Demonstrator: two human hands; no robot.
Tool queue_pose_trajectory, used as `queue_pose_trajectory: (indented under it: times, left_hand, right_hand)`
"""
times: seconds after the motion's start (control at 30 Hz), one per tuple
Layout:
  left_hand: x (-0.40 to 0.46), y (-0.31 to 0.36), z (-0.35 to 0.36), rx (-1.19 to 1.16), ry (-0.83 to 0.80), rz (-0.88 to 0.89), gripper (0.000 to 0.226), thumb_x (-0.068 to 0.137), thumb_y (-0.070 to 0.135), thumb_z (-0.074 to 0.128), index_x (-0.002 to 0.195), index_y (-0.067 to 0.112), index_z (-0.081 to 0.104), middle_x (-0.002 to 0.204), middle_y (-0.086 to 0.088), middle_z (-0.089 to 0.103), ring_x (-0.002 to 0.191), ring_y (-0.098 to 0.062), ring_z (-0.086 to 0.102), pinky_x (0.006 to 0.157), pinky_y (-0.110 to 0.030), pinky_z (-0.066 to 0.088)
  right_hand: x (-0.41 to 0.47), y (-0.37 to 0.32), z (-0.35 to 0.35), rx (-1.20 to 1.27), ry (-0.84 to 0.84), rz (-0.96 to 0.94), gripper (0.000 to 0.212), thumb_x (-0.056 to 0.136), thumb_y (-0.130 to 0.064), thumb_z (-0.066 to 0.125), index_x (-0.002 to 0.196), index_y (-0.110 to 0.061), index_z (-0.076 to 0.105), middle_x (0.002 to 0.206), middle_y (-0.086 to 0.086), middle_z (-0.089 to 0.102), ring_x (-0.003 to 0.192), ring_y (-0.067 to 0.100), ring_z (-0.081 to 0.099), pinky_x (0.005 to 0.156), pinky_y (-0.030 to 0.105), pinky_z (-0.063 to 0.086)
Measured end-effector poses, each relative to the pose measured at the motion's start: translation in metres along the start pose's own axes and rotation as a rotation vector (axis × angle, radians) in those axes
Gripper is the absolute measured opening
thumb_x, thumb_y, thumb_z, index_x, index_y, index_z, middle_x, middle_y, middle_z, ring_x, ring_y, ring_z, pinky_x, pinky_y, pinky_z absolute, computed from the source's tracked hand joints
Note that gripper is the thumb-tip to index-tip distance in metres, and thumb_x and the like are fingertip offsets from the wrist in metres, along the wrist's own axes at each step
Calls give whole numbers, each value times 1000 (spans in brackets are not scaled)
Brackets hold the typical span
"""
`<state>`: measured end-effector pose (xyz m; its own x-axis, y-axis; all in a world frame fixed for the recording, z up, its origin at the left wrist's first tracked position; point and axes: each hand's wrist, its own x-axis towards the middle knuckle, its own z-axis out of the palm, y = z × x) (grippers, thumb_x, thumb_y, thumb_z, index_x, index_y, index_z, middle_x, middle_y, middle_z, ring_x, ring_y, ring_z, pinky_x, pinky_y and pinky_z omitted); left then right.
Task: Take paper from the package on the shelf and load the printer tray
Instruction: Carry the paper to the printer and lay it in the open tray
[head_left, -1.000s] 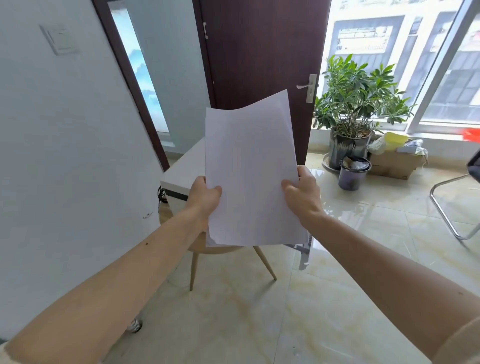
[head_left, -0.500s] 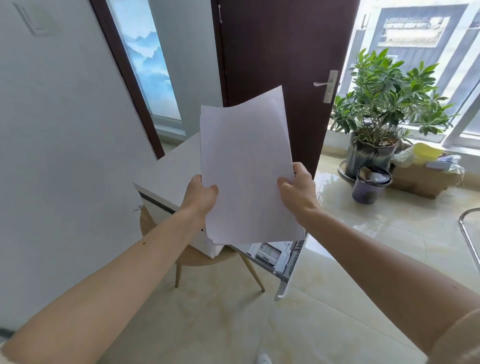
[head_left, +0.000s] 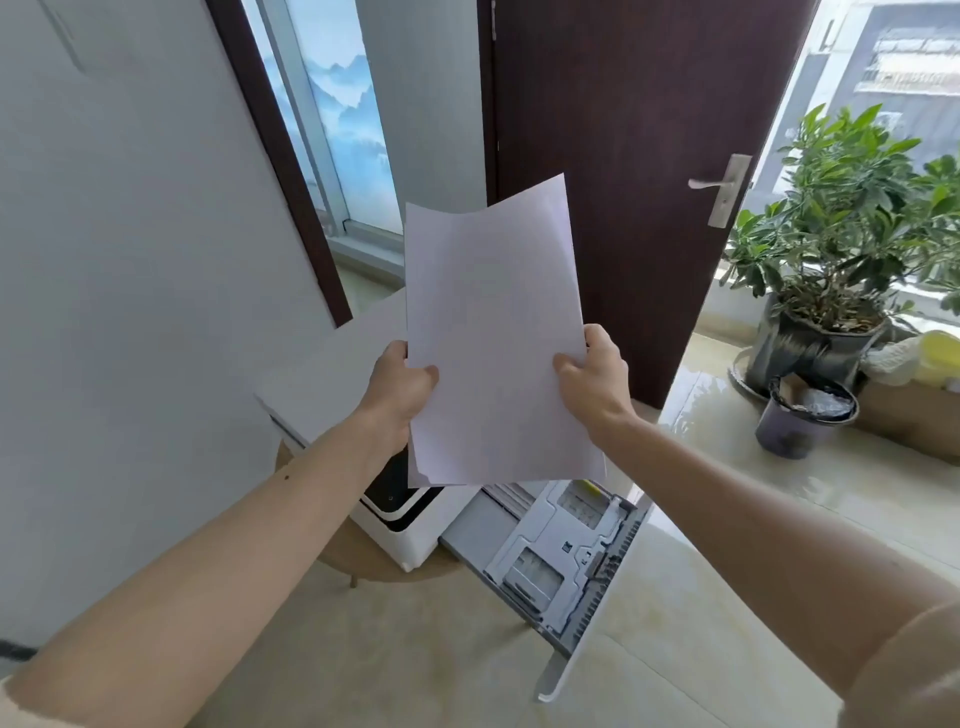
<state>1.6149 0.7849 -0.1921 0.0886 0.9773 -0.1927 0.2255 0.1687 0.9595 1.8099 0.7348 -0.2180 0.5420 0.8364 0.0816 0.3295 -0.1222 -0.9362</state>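
Note:
A thin stack of white paper (head_left: 493, 338) is held upright in front of me. My left hand (head_left: 400, 387) grips its left edge and my right hand (head_left: 592, 376) grips its right edge. Below and behind the sheets stands a white printer (head_left: 332, 379) on a small round wooden table (head_left: 363, 564). Its grey paper tray (head_left: 561, 561) is pulled out toward the lower right and lies open, with no paper visible in it. The paper's lower edge hangs above the tray's inner end. The package and shelf are not in view.
A white wall (head_left: 130, 260) runs close on the left. A dark brown door (head_left: 623, 182) stands behind the printer. At the right are a potted plant (head_left: 841, 234), a dark bin (head_left: 802, 415) and a cardboard box (head_left: 919, 421) on a glossy tiled floor (head_left: 753, 493).
The view has come closer to the printer and tilted down; the pulled-out tray, barely visible before, now shows in full below the paper. Both hands keep the same hold on the sheets.

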Motion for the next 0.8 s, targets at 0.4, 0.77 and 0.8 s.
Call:
queue_pose_trajectory:
  times: [0.4,0.77,0.8]
  left_hand:
    - [59,6,-3,-75,281,-76,23,89,-3,58,111,5,59,110,-15,65,97,-33,67,84,-43,56]
    - [94,2,17,-109,675,-187,6,93,6,46,93,10,50,75,-4,46,58,-18,39,49,-21,32]
    - [96,2,16,-116,708,-179,6,93,6,45,93,10,49,76,-4,45,59,-18,37,51,-22,32]
  right_hand:
    - [110,-1,51,17,-291,-71,15,83,-9,43,94,-16,51,85,-2,58,68,12,55,47,24,40]
    - [187,-5,98,-41,-626,-205,11,83,-16,42,86,-26,46,80,1,58,65,24,53,59,37,50]
    - [191,-7,105,-13,-657,-218,11,82,-16,42,86,-25,46,80,3,57,63,23,50,55,35,47]
